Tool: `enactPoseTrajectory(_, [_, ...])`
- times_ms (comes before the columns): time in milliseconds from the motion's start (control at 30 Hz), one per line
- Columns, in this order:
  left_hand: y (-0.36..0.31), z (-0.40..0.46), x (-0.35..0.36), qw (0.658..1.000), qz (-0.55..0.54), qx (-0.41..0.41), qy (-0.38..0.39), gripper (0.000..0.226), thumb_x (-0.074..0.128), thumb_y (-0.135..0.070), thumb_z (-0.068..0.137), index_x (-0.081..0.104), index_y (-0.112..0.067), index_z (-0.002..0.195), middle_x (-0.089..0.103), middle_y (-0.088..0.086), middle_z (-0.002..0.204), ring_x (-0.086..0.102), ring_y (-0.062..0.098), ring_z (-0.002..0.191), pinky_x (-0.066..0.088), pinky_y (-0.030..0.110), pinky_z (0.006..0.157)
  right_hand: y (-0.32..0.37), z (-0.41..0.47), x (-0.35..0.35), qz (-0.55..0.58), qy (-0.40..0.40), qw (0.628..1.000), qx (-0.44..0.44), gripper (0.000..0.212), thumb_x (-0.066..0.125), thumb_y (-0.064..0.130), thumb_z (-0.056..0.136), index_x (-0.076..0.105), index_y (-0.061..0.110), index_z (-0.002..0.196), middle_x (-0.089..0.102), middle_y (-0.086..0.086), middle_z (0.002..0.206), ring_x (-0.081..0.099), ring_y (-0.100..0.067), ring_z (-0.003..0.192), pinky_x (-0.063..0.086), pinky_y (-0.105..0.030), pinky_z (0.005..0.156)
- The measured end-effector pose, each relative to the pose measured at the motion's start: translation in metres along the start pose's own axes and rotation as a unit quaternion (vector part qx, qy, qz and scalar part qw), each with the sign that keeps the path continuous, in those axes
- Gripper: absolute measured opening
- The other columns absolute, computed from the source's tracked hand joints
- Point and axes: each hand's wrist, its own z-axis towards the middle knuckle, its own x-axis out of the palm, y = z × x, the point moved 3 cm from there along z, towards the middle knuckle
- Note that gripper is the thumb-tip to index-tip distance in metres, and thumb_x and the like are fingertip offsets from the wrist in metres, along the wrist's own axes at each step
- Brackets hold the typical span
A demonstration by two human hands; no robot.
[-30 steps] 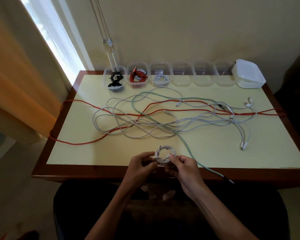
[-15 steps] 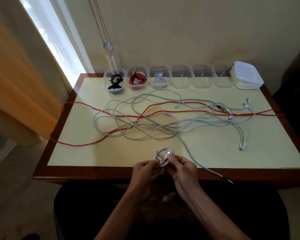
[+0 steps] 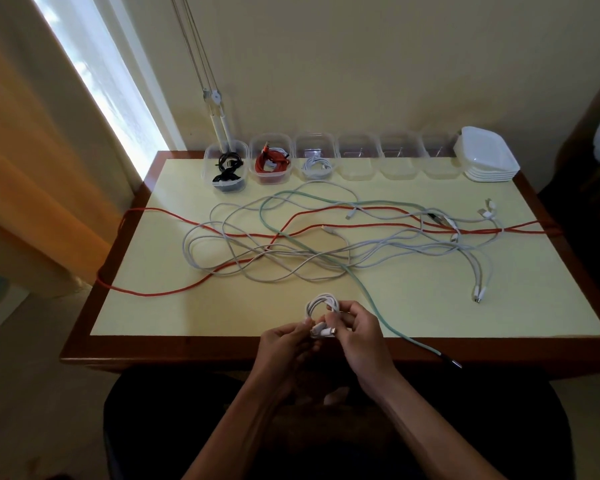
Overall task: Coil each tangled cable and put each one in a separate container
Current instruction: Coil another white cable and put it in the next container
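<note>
A small coiled white cable (image 3: 321, 306) is held just above the table's near edge. My left hand (image 3: 286, 344) pinches its lower part beside the plug ends, and my right hand (image 3: 359, 332) grips the coil from the right. Behind them a tangle of white cables (image 3: 291, 258), a long red cable (image 3: 174, 292) and a pale green cable (image 3: 368, 292) sprawls across the table. Clear containers line the back edge: one holds a black cable (image 3: 226, 169), one a red cable (image 3: 271, 161), one a white cable (image 3: 315, 166). Three containers (image 3: 356, 161) to their right hold nothing.
A stack of white lids (image 3: 487, 161) sits at the back right corner. The yellow table (image 3: 430, 313) has a dark wooden rim. The red cable hangs over both side edges, and the green cable's dark plug (image 3: 451, 362) overhangs the front edge. Curtain and window are left.
The coil has been turned in my hands: its loop now stands above my fingers and its plug ends lie between both hands. The loose cables on the table have not moved.
</note>
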Motion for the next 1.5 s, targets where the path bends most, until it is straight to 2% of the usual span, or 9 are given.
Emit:
enactPoseTrajectory(200, [-0.010,0.003,-0.010,0.999,0.035,0.034,0.007,0.021,0.062,-0.015,0.093,0.072,0.002,0.100,0.073,0.021,0.097,0.070,0.026,0.087,0.054,0.036,0.080,0.003,0.004,-0.010,-0.087,0.026,0.996,-0.001,0.008,0.073,0.016,0.087,0.070,0.010,0.093,0.077,-0.003,0.084,0.073,-0.019,0.084,0.056,-0.035,0.082])
enactPoseTrajectory(300, [-0.015,0.005,-0.012,0.997,0.056,0.040,0.019,0.020,0.061,-0.015,0.094,0.072,0.000,0.101,0.074,0.018,0.096,0.071,0.024,0.087,0.054,0.033,0.075,0.001,0.005,-0.013,-0.101,0.035,0.994,0.009,0.008,0.074,0.022,0.087,0.074,0.015,0.090,0.075,-0.004,0.084,0.072,-0.019,0.083,0.056,-0.037,0.081])
enactPoseTrajectory(533, [-0.018,0.012,-0.010,0.994,0.094,0.024,0.051,0.030,0.051,-0.026,0.100,0.072,-0.005,0.104,0.074,0.011,0.102,0.069,0.025,0.098,0.054,0.034,0.081,0.001,0.014,-0.016,-0.106,-0.013,0.994,0.015,0.008,0.069,0.021,0.091,0.075,0.018,0.085,0.074,-0.003,0.078,0.068,-0.015,0.074,0.056,-0.031,0.070])
enactPoseTrajectory(667, [-0.028,0.021,-0.006,0.990,0.119,0.031,0.070,0.026,0.051,-0.026,0.100,0.068,-0.010,0.111,0.074,0.011,0.104,0.070,0.027,0.097,0.057,0.036,0.083,0.007,0.026,-0.020,-0.117,-0.038,0.992,0.007,0.007,0.069,0.014,0.090,0.074,0.011,0.094,0.074,-0.005,0.078,0.069,-0.017,0.076,0.056,-0.031,0.069])
enactPoseTrajectory(900, [-0.065,0.053,-0.001,0.969,0.224,0.106,0.021,0.022,0.054,-0.023,0.099,0.064,-0.009,0.113,0.070,0.013,0.101,0.071,0.024,0.089,0.058,0.030,0.073,0.032,0.063,-0.036,-0.089,-0.076,0.993,-0.008,0.018,0.068,0.003,0.089,0.066,0.009,0.105,0.072,-0.005,0.076,0.069,-0.014,0.068,0.056,-0.031,0.067])
enactPoseTrajectory(1033, [-0.093,0.081,0.010,0.912,0.332,0.237,-0.034,0.015,0.055,-0.014,0.097,0.069,-0.011,0.100,0.071,0.008,0.088,0.069,0.021,0.080,0.056,0.031,0.067,0.055,0.090,-0.048,-0.094,-0.087,0.992,-0.023,0.017,0.068,0.002,0.088,0.067,0.011,0.102,0.071,-0.008,0.077,0.069,-0.010,0.064,0.056,-0.024,0.063])
enactPoseTrajectory(1200, [-0.125,0.127,0.023,0.783,0.480,0.376,-0.123,0.015,0.059,-0.011,0.092,0.074,-0.011,0.095,0.072,0.004,0.093,0.062,0.017,0.083,0.047,0.029,0.071,0.092,0.137,-0.051,-0.122,-0.092,0.986,-0.065,0.019,0.068,0.001,0.088,0.069,0.004,0.106,0.073,-0.012,0.080,0.071,-0.018,0.071,0.060,-0.034,0.074])
enactPoseTrajectory(1400, [-0.128,0.178,0.016,0.666,0.661,0.312,-0.150,0.038,0.048,-0.036,0.099,0.052,-0.020,0.133,0.040,0.014,0.147,0.031,0.032,0.139,0.033,0.050,0.106,0.143,0.210,-0.036,-0.140,-0.103,0.980,-0.094,0.016,0.070,0.003,0.085,0.071,0.018,0.082,0.073,-0.009,0.075,0.070,-0.022,0.070,0.061,-0.045,0.079])
enactPoseTrajectory(1500, [-0.120,0.190,0.011,0.635,0.703,0.281,-0.153,0.043,0.032,-0.045,0.100,0.046,-0.025,0.136,0.034,0.016,0.152,0.020,0.031,0.145,0.026,0.049,0.111,0.164,0.252,-0.024,-0.134,-0.105,0.982,-0.086,0.017,0.071,0.005,0.083,0.070,0.020,0.077,0.072,-0.009,0.070,0.067,-0.021,0.064,0.061,-0.047,0.078])
